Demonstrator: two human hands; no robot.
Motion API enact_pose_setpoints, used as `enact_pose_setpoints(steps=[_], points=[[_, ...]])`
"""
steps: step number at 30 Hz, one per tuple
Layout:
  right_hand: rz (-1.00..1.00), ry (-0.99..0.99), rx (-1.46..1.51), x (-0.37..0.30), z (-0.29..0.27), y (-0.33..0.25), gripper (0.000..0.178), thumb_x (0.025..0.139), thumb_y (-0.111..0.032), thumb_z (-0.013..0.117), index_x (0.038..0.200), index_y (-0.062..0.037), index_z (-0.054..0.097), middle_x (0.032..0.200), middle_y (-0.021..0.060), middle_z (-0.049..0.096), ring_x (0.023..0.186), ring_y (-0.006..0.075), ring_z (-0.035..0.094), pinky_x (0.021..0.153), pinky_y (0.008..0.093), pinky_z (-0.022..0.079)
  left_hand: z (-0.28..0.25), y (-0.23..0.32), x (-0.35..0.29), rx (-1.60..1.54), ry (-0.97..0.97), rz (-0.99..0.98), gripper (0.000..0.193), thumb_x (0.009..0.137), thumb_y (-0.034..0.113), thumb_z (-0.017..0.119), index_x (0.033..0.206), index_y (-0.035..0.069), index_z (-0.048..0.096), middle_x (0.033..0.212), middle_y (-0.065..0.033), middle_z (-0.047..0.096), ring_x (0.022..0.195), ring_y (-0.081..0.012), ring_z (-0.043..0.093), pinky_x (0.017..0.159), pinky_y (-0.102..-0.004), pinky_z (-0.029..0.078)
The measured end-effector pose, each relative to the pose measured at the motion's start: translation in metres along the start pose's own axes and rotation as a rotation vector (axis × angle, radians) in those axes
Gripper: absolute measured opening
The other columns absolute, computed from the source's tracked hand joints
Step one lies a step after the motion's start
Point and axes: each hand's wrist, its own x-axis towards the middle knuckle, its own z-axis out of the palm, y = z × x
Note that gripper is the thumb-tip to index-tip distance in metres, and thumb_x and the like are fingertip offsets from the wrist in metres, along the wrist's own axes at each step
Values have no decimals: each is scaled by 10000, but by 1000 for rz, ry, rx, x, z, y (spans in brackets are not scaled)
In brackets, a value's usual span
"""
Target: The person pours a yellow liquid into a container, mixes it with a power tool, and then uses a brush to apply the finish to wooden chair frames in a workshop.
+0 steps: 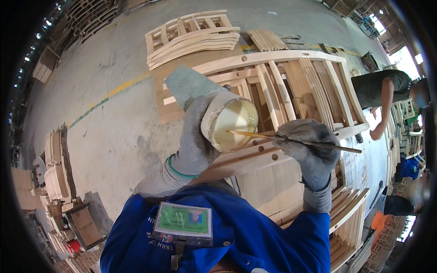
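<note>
My left hand [193, 132], in a grey work glove, is closed around a round pot [209, 119] with a pale, creamy liquid [234, 123] inside. The pot is tilted so that its mouth faces right. A flat grey-green piece [189, 84] sticks out beyond my left fingers; whether I grip it too, I cannot tell. My right hand [309, 141], also gloved, pinches a thin wooden stick [337, 146]. The stick's left tip reaches over the pot's mouth, at the liquid. Beneath both hands lie slatted wooden frames [291, 55] with dark round holes in their rails.
Curved wooden frames are stacked [193, 43] on the far side, beside a bundle of slats [266, 40]. A co-worker's arm [387, 102] extends at the right. More wooden parts [57, 168] stand at the left. A slatted stack [348, 223] is near my right elbow.
</note>
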Motion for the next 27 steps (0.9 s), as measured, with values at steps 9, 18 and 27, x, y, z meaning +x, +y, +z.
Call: enact_pose_setpoints(steps=[9,18,27], points=[[-114,190,246,-52,8,7,218,726,50,681,896,3,552,896,212,621,823,285,644,698,394,571,21,21,-23,-286,120,-37,868,746,80,726,1397,94,153,1359,-129,338,1229,-255,406,1017,-414,382],[-66,314,342,-77,14,18,200,778,53,612,923,1,485,915,242,591,789,316,640,682,430,577,49,35,-14,-599,240,102,653,772,27,679,1306,57,304,1275,-97,409,1169,-214,461,954,-348,453],[-124,404,235,-96,18,29,161,827,-51,603,925,-9,482,903,191,578,799,297,632,672,431,574,59,14,-9,-245,315,26,874,716,206,774,1345,17,198,1291,-183,373,1215,-284,401,1015,-407,348]])
